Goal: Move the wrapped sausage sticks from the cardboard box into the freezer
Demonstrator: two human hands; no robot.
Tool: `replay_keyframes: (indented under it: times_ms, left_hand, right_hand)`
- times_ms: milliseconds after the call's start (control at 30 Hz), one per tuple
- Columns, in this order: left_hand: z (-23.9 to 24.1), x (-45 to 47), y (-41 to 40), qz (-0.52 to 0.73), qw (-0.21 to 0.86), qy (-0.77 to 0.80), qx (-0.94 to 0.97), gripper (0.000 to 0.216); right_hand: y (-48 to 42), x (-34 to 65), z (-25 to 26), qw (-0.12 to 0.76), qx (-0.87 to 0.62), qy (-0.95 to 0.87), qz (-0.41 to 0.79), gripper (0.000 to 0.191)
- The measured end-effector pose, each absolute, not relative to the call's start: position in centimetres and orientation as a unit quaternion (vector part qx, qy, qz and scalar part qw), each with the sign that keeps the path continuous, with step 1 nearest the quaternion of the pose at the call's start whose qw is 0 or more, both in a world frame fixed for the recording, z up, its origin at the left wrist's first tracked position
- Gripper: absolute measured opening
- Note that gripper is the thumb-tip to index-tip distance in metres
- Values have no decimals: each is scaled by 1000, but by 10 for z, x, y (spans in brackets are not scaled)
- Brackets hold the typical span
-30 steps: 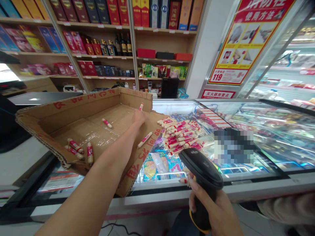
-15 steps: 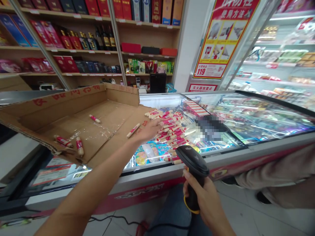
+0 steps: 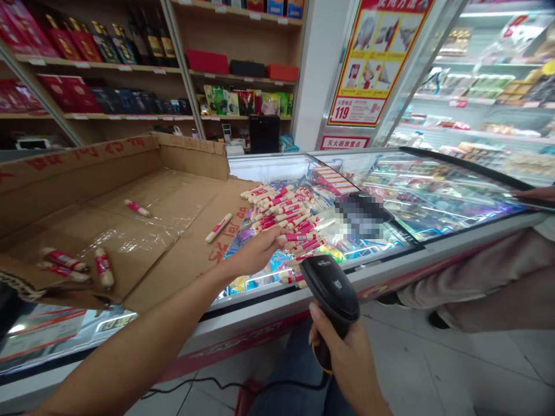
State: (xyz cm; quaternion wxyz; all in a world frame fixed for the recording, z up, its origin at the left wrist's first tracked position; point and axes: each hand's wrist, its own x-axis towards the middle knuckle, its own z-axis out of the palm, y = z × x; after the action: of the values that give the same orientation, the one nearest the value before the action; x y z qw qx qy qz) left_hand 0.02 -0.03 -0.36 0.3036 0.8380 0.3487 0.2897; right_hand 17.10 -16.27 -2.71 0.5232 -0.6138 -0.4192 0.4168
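My left hand reaches over the freezer's glass lid, its fingers closed on a red-and-white sausage stick at the near edge of a pile of such sticks. Just below that edge, my right hand grips the handle of a black barcode scanner, whose head points up toward the pile. To the left, an opened cardboard box lies on the freezer. Loose sticks rest on its flaps: one in the middle, one on the right flap, and a few at the near left.
The chest freezer runs across the view, packaged food under its glass. A dark device sits on the lid. Another person's leg and hand are at the right. Shelves of boxes and bottles stand behind, and a cable lies on the floor.
My left hand came away from the far corner of the box with a stick and moved right and nearer, to the pile. The view shifted right and down. The scanner rose slightly toward the pile.
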Motion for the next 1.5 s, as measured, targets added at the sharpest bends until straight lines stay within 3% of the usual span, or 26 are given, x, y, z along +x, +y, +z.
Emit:
replay_keyframes:
  times_ms: [467, 1500]
  left_hand:
    - [-6, 2, -2, 283, 287, 366, 839, 37]
    - [-7, 4, -2, 286, 280, 367, 840, 38]
  right_hand:
    - [-151, 167, -29, 506, -593, -429, 456, 35]
    - [-151, 159, -22, 555, -583, -386, 451, 33]
